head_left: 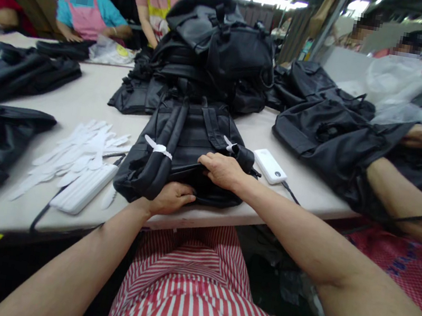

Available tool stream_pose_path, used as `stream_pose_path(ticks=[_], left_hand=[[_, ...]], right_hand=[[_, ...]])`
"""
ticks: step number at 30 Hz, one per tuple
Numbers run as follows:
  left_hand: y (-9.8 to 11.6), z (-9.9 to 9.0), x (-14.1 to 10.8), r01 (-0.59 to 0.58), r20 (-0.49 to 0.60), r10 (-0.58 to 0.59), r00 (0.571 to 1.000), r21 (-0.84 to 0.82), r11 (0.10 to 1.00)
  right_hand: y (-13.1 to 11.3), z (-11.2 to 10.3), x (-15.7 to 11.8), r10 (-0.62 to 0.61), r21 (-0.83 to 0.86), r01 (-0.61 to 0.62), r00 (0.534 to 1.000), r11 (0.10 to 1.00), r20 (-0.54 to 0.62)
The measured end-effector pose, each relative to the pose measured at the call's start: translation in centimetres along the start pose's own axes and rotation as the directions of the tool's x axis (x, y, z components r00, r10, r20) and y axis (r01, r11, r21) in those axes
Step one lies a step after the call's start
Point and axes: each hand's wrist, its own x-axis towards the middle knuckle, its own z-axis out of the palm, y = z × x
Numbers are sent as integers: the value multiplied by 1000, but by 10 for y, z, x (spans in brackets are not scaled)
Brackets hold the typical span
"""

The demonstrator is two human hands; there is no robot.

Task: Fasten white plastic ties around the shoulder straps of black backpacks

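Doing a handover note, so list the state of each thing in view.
Black backpack, lying flat on the table, straps up
White ties, fastened around the straps
Left hand, on the backpack's near edge, grip unclear
Right hand, across the backpack's top, grip unclear
Power bank, lying on the table, cable attached
Second power bank, lying beside the white strips, cable attached
White strips, fanned in a loose pile
Other backpacks, piled up

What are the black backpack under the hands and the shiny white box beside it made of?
The black backpack looks like matte woven nylon or polyester: it folds softly and has a dull surface, though the exact fibre can't be told. The white rounded rectangular box looks like smooth glossy plastic, since light shines off its surface.
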Motion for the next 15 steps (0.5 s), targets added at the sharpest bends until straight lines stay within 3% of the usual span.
stream_pose_path(ticks=[4, 7, 11, 15], left_hand=[[11, 19, 8, -196, -84, 206, 975, 111, 974], [18, 32, 20, -308, -50, 331, 942, 256, 916], [16, 33, 37, -340, -15, 370, 929, 357, 870], [3, 31, 49, -347, -15, 375, 927, 345, 872]], right_hand=[[1, 1, 0, -4, 10, 4, 1000, 1000, -14], [3, 0, 1, -9, 37, 10, 1000, 999, -5], [6, -6, 4, -43, 53, 40, 998, 998, 50], [9, -14, 6, -33, 54, 29, 996, 998, 78]])
